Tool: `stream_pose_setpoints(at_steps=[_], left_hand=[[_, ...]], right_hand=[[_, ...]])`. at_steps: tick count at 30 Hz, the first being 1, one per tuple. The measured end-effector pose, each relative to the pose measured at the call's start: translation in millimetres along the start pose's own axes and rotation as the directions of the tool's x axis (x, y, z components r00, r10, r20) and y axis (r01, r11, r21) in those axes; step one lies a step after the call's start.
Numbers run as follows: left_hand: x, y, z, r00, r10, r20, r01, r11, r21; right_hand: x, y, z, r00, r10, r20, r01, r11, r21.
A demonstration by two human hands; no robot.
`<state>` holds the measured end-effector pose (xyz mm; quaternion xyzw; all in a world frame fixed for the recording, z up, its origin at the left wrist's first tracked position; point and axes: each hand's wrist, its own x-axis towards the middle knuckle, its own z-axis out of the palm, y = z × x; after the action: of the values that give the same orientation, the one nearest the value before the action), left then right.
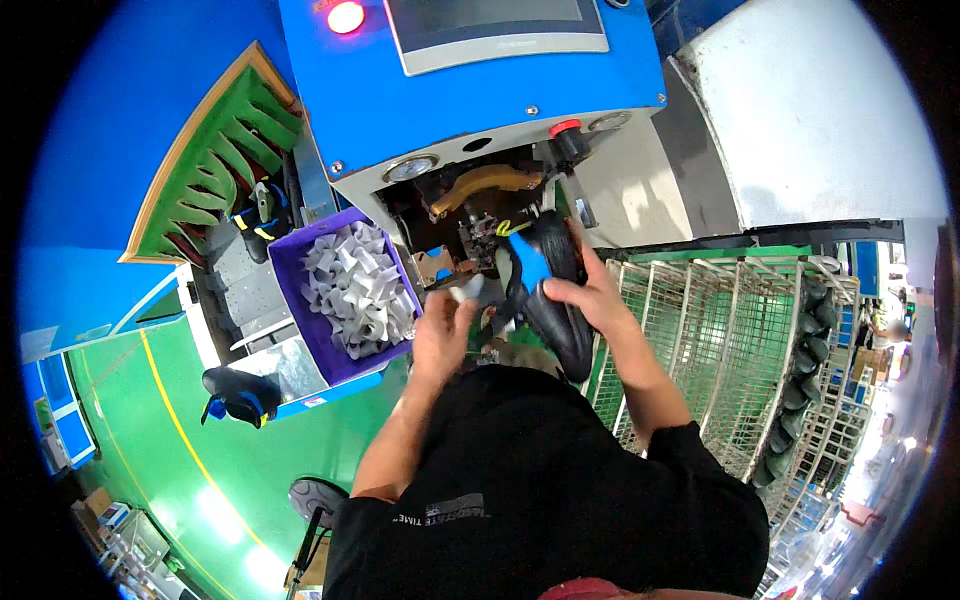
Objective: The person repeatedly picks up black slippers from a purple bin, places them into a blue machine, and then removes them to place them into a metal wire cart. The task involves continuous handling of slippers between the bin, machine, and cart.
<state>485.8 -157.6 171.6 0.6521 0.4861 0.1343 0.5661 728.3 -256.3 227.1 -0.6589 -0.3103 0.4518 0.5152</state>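
Note:
A black shoe (pixel 567 335) with a blue inside and a yellow-green loop is tilted in front of the blue machine's opening. My right hand (pixel 592 292) grips it along its right side, thumb near the blue part. To the left of the shoe, my left hand (pixel 440 330) pinches a small white piece (pixel 468 289), slightly blurred. Just left of that hand stands a purple bin (pixel 287 270) heaped with curled whitish pieces (pixel 360 290). A curved brass-coloured part (pixel 485 186) and metal clamps (pixel 480 238) sit inside the machine opening, beyond the shoe.
The blue machine (pixel 480 110) has a screen, gauges, a lit red lamp (pixel 346 17) and a red-topped knob (pixel 566 130). Another dark shoe (pixel 240 396) lies at the left. A green rack (pixel 215 180) holds curved pieces. A wire cart (pixel 700 350) bearing dark shoes stands right.

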Motion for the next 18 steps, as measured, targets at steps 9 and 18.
stream_pose_setpoints(at_steps=[9, 18], left_hand=[[4.2, -80.9, -44.0, 0.984, -0.176, 0.015, 0.176, 0.984, 0.028], [13.1, -100.7, -86.0, 0.939, -0.148, -0.310, 0.187, 0.977, 0.099]], right_hand=[[76.9, -5.5, 70.6, 0.994, 0.012, -0.109, -0.108, 0.290, -0.951], [98.0, 15.0, 76.9, 0.990, -0.140, -0.013, 0.007, 0.143, -0.990]])
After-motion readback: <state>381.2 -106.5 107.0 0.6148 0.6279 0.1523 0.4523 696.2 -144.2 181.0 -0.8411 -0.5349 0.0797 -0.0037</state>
